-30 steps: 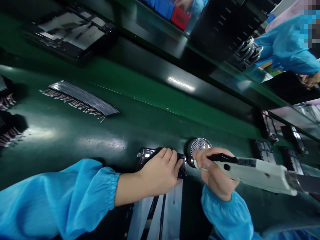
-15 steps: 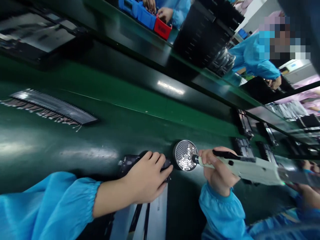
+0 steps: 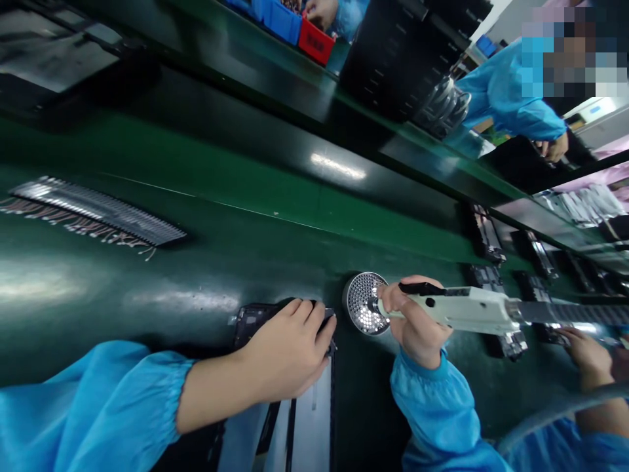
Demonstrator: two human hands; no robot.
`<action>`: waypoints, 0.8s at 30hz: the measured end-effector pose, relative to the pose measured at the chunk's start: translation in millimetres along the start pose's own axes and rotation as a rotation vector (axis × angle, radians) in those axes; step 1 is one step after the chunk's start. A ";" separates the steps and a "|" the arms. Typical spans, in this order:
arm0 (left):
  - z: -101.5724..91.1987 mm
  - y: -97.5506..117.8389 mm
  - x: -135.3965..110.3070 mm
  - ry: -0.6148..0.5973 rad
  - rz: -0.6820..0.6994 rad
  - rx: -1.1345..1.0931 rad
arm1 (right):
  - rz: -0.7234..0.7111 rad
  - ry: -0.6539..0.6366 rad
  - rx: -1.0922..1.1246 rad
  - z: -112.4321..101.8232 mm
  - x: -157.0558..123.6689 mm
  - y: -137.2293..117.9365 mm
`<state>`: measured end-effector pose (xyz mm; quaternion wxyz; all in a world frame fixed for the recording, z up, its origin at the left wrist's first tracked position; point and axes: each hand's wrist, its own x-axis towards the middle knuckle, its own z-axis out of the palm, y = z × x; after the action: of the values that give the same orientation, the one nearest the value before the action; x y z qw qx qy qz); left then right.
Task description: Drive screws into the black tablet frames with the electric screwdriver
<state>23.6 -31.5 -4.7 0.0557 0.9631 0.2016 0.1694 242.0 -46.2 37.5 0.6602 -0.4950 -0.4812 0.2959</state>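
My left hand [image 3: 289, 347] lies over the upper end of a flat black-framed device [image 3: 250, 321], its fingers curled over the far edge. Below the wrist, the device shows silvery panels [image 3: 309, 426] with dark strips. My right hand [image 3: 417, 328] is wrapped around a pale electric screwdriver [image 3: 472, 308] with a black lever and a ribbed cable end. The screwdriver's tip points left into a round metal dish [image 3: 350, 308], over a perforated plate with small shiny pieces, apparently screws. The dish stands just right of the device; the exact tip contact cannot be made out.
A strip of parts with loose wires [image 3: 98, 210] lies on the green bench at left. Several dark assemblies [image 3: 484, 233] sit at right, near another person's hand [image 3: 590, 354]. Beyond the raised ledge are a red bin [image 3: 315, 40], blue bins and a black stack [image 3: 388, 59].
The screwdriver's tip has shifted left within the dish, and its body has swung closer to level. My left hand stays on the device. The co-worker's hand at right shows more clearly.
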 end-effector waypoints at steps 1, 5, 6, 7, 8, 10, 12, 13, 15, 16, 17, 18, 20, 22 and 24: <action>0.4 0.4 -0.3 -0.001 -0.001 0.008 | 0.009 0.001 0.007 0.4 -0.2 0.7; 1.7 1.2 -1.0 -0.007 -0.003 0.029 | 0.026 0.000 0.024 1.7 -0.1 3.1; 2.1 1.3 -1.1 -0.008 -0.004 0.031 | 0.023 0.003 0.029 1.6 0.0 3.5; 2.5 1.3 -1.2 -0.005 -0.005 0.032 | 0.019 0.005 0.032 1.4 0.2 3.9; 2.8 1.2 -1.3 -0.001 -0.006 0.033 | 0.015 0.006 0.035 1.0 0.3 4.1; 3.0 1.1 -1.5 0.004 -0.005 0.034 | 0.014 0.001 0.046 0.2 0.2 4.7; 2.0 1.1 -1.8 -0.012 -0.006 0.036 | 0.024 -0.010 0.056 -0.3 -0.1 5.8; 1.1 1.3 -2.0 -0.031 -0.006 0.039 | 0.032 -0.010 0.060 -0.4 -0.4 6.7; -1.4 2.3 -2.4 -0.077 -0.016 0.047 | 0.034 -0.011 0.063 -0.5 -1.0 8.6; -2.8 3.3 -2.8 -0.101 -0.033 0.054 | 0.028 -0.017 0.061 -0.6 -1.1 9.2; -4.2 4.6 -3.2 -0.125 -0.058 0.066 | 0.018 -0.030 0.057 -1.0 -1.1 9.2; -5.4 6.1 -3.5 -0.148 -0.092 0.081 | 0.004 -0.045 0.050 -1.4 -0.9 8.2; -7.5 9.7 -4.0 -0.197 -0.164 0.110 | -0.033 -0.070 0.030 -2.3 0.2 1.9; -9.0 13.0 -3.6 -0.242 -0.204 0.121 | -0.085 -0.073 0.010 -1.7 1.3 -10.7; -10.4 15.2 -2.5 -0.281 -0.219 0.114 | -0.135 -0.087 0.012 2.3 0.6 -27.4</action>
<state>23.4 -45.9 7.0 0.0468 0.9511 0.3049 0.0147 237.7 -54.0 63.5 0.6601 -0.4442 -0.5399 0.2746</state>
